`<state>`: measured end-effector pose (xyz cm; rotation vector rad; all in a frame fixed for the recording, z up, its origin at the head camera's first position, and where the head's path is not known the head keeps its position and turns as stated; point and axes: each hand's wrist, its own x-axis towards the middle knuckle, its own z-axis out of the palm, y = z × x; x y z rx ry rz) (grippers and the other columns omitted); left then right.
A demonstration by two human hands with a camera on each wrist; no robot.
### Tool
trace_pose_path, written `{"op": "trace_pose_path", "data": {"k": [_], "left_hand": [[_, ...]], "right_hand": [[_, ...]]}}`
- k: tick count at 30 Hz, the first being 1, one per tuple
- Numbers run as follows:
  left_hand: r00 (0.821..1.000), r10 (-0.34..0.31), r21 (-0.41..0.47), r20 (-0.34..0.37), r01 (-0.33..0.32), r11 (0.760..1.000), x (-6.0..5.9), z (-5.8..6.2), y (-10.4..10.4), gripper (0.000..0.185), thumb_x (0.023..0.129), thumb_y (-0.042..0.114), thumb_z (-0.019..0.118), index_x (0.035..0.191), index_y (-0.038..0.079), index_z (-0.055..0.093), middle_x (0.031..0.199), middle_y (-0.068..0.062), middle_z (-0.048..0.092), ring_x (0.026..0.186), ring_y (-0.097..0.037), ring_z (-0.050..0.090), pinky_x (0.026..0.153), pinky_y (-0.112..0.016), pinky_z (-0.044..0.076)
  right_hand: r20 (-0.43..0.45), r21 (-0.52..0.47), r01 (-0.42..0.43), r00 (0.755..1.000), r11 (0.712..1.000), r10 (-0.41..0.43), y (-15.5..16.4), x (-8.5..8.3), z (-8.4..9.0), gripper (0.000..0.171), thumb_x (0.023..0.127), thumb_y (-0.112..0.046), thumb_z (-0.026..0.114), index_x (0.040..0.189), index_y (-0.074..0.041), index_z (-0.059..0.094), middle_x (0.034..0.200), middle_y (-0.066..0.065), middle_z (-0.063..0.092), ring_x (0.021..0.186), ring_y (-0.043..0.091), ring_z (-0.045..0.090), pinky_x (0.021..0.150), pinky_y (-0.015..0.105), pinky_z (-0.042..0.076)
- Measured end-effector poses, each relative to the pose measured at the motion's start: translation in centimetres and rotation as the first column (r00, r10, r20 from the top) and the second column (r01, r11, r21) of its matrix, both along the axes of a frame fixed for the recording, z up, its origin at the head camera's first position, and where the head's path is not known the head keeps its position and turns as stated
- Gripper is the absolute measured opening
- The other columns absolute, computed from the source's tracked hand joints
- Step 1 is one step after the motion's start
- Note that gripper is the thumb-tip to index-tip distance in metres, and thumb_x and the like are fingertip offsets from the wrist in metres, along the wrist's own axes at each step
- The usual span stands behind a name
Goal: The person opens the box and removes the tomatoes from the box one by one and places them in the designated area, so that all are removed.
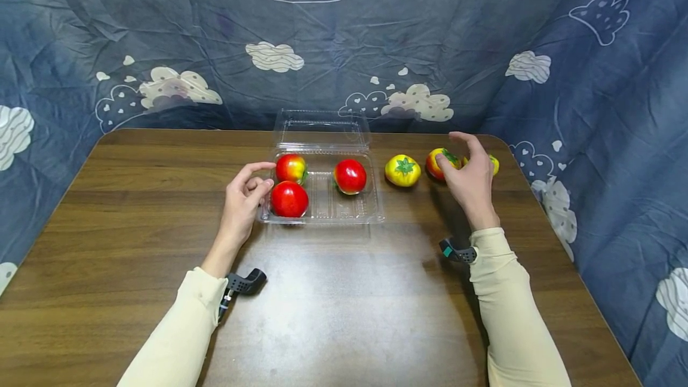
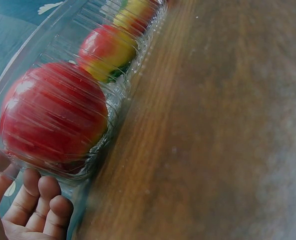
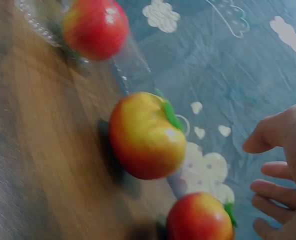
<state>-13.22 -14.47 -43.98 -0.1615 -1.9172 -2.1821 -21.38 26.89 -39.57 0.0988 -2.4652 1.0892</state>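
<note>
Tomatoes: three sit in the clear clamshell tray (image 1: 322, 211), three more on the wooden table (image 1: 344, 291) to its right. Tray holds a red tomato (image 1: 289, 199) front-left, a red-yellow tomato (image 1: 291, 168) behind it, another red one (image 1: 350, 176) mid-tray; the right part of the tray is unfilled. Lid (image 1: 321, 129) is hinged at the far edge and folded back upright, so the tray opens upward; its long axis runs left-right across the table. Left hand (image 1: 244, 199) is at the tray's left end, fingers curled against the wall by the front tomato, thumb up near the rim; looks like it's steadying the light plastic, though a true grip isn't clear from the left wrist view. Right hand (image 1: 470, 181) is spread with relaxed fingers, over the red-orange tomato (image 1: 439, 163) on the table, thumb just touching it, not closed around it. Yellow tomato (image 1: 402, 171) sits between that one and the tray, green calyx facing up toward the camera. A third yellowish one (image 1: 493, 163) is mostly hidden behind the right hand. Loose fruit lines up roughly in a row along the tray's long axis.
</note>
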Motion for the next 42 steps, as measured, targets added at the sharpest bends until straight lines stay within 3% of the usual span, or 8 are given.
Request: {"op": "trace_pose_path", "data": {"k": [9, 15, 26, 30, 37, 42], "left_hand": [[1.0, -0.001, 0.001, -0.002, 0.001, 1.0, 0.1, 0.1, 0.1, 0.033, 0.094, -0.004, 0.059, 0.126, -0.01, 0.056, 0.072, -0.033, 0.039, 0.057, -0.035, 0.036, 0.047, -0.023, 0.041], [1.0, 0.002, -0.005, -0.005, -0.002, 1.0, 0.0, 0.1, 0.1, 0.034, 0.094, -0.002, 0.06, 0.126, -0.01, 0.056, 0.072, -0.033, 0.039, 0.059, -0.035, 0.035, 0.048, -0.022, 0.04], [1.0, 0.002, -0.004, -0.001, -0.002, 1.0, 0.0, 0.1, 0.1, 0.034, 0.094, -0.003, 0.059, 0.126, -0.01, 0.056, 0.072, -0.033, 0.041, 0.058, -0.035, 0.036, 0.048, -0.022, 0.041], [1.0, -0.001, -0.001, 0.003, 0.001, 1.0, 0.1, 0.1, 0.0, 0.034, 0.094, -0.003, 0.059, 0.127, -0.01, 0.056, 0.072, -0.033, 0.041, 0.057, -0.035, 0.037, 0.048, -0.022, 0.042], [1.0, 0.004, -0.01, 0.005, -0.004, 1.0, 0.0, 0.0, 0.0, 0.033, 0.094, -0.003, 0.059, 0.127, -0.009, 0.056, 0.074, -0.035, 0.041, 0.058, -0.039, 0.036, 0.047, -0.024, 0.042], [1.0, 0.003, -0.011, 0.009, -0.003, 1.0, 0.1, 0.2, -0.2, 0.033, 0.094, -0.003, 0.059, 0.127, -0.009, 0.056, 0.072, -0.032, 0.042, 0.056, -0.033, 0.038, 0.047, -0.024, 0.042]], "right_hand": [[-0.081, 0.035, 0.003, 0.997, 0.999, 0.0, -2.6, 0.2, -1.7, 0.04, 0.087, -0.027, 0.073, 0.123, -0.015, 0.064, 0.124, 0.009, 0.064, 0.116, 0.031, 0.052, 0.098, 0.046, 0.037], [-0.115, 0.005, -0.017, 0.993, 1.0, 0.018, -3.6, 0.4, -2.1, 0.038, 0.086, -0.027, 0.074, 0.122, -0.015, 0.065, 0.123, 0.006, 0.065, 0.115, 0.03, 0.053, 0.099, 0.046, 0.037], [-0.215, 0.065, -0.137, 0.965, 0.988, 0.148, -6.2, 1.1, -2.3, 0.039, 0.083, -0.023, 0.076, 0.119, -0.011, 0.067, 0.114, 0.006, 0.068, 0.103, 0.026, 0.056, 0.09, 0.038, 0.039], [-0.208, 0.102, -0.184, 0.957, 0.978, 0.202, -7.3, 1.6, -2.1, 0.041, 0.083, -0.024, 0.076, 0.12, -0.011, 0.066, 0.117, 0.006, 0.068, 0.113, 0.024, 0.057, 0.1, 0.04, 0.04], [-0.181, 0.141, -0.239, 0.948, 0.961, 0.263, -8.0, 1.8, -1.8, 0.045, 0.082, -0.024, 0.077, 0.123, -0.009, 0.064, 0.119, 0.006, 0.066, 0.113, 0.025, 0.055, 0.099, 0.041, 0.041], [-0.123, 0.174, -0.304, 0.937, 0.937, 0.327, -8.3, 1.9, -1.5, 0.05, 0.081, -0.024, 0.077, 0.127, -0.012, 0.062, 0.128, 0.005, 0.061, 0.12, 0.024, 0.051, 0.104, 0.043, 0.04]]}}
